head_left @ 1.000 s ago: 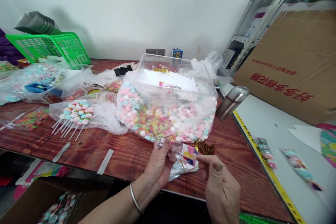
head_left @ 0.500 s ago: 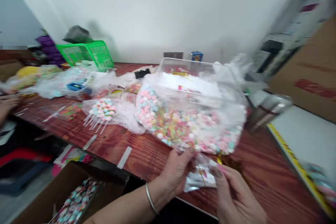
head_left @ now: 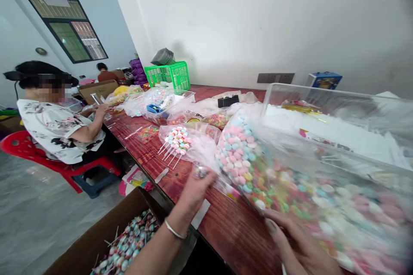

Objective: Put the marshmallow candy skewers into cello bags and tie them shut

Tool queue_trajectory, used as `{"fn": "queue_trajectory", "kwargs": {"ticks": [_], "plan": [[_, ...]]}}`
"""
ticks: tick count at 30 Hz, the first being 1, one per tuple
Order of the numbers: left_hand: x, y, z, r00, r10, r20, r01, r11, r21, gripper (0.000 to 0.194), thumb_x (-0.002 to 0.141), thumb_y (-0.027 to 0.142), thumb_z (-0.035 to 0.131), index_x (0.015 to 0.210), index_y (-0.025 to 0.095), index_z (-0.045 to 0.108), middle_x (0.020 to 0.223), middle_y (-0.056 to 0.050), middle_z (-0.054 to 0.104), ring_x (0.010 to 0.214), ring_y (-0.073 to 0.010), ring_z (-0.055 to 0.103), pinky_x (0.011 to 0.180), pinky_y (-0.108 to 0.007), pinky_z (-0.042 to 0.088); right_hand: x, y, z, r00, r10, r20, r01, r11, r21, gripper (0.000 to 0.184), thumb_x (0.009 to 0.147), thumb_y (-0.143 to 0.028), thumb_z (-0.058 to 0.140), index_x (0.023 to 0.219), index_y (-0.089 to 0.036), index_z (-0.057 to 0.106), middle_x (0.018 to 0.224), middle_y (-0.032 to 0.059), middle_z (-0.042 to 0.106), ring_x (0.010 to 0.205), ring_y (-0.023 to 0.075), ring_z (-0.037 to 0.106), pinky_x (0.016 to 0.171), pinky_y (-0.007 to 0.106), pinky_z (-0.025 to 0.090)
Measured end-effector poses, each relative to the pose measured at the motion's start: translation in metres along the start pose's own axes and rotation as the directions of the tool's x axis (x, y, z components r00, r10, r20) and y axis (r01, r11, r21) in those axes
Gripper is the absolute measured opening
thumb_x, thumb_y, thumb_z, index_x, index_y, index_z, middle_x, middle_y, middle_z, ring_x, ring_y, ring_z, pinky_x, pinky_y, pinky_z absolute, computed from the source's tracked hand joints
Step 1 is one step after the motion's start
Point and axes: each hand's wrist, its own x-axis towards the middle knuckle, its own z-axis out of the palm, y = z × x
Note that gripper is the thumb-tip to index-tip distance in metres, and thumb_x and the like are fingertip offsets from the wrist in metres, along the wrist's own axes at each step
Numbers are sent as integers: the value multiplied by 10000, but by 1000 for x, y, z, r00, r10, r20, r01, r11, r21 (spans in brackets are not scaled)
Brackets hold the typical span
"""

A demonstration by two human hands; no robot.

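My left hand (head_left: 193, 191), with a white bangle at the wrist, is closed on a clear plastic bag (head_left: 229, 190) with a colourful printed patch. The bag stretches to the right over the table. My right hand (head_left: 295, 242) is at the front edge of a big clear bag of pastel marshmallows and ring-shaped gummies (head_left: 237, 148). Its thumb and index finger are close together; what they hold, if anything, I cannot make out. Left of the big bag, several marshmallow skewers (head_left: 178, 139) on white sticks lie on plastic.
A clear tub (head_left: 274, 94) of white sticks sits on the big bag. Below the wooden table (head_left: 238, 232), a cardboard box (head_left: 93, 232) holds many wrapped candies on sticks. A co-worker (head_left: 61, 120) sits at the left on a red chair (head_left: 35, 154). A green basket (head_left: 180, 75) stands farther back.
The view has swung left, bringing the co-worker into sight. My hands have moved apart; the left one keeps the plastic bag, while the right has come off it towards the big marshmallow bag.
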Motion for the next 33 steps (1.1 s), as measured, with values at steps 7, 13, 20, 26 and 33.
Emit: {"fn": "queue_trajectory", "kwargs": {"ticks": [7,13,20,26,33], "plan": [[39,81,-89,957,178,-227,-207,972,-110,379,529,304,896,657,139,579,603,53,539,520,-51,463,478,-153,378,104,-75,175,681,340,648,-683,615,394,181,884,-292,581,939,-194,723,690,2,670,691,179,637,650,310,530],[31,83,-116,930,85,-358,-175,958,-229,347,527,244,899,698,148,613,653,41,566,578,-84,536,554,-201,522,151,-96,307,450,405,796,-882,340,326,332,929,-362,583,1192,-162,571,1155,71,615,942,184,637,792,382,550],[36,73,-129,899,10,-439,-146,950,-276,346,489,194,910,708,164,643,668,37,591,594,-96,561,561,-203,544,161,-87,344,440,468,766,-898,226,378,337,929,-357,581,1206,-165,567,1166,75,612,957,191,633,803,393,547],[71,78,-137,903,226,-365,-231,973,31,288,570,290,875,717,139,678,705,-5,648,669,-122,579,668,-228,521,158,-72,341,488,512,707,-872,322,369,342,928,-363,581,1209,-167,568,1187,79,606,988,202,626,831,412,537],[144,86,-162,922,290,-255,-21,697,717,318,553,436,772,664,146,702,700,-33,688,681,-193,586,652,-279,442,158,-53,324,534,538,652,-828,489,275,335,930,-364,578,1198,-165,571,1158,74,616,953,191,635,803,394,547]]}}
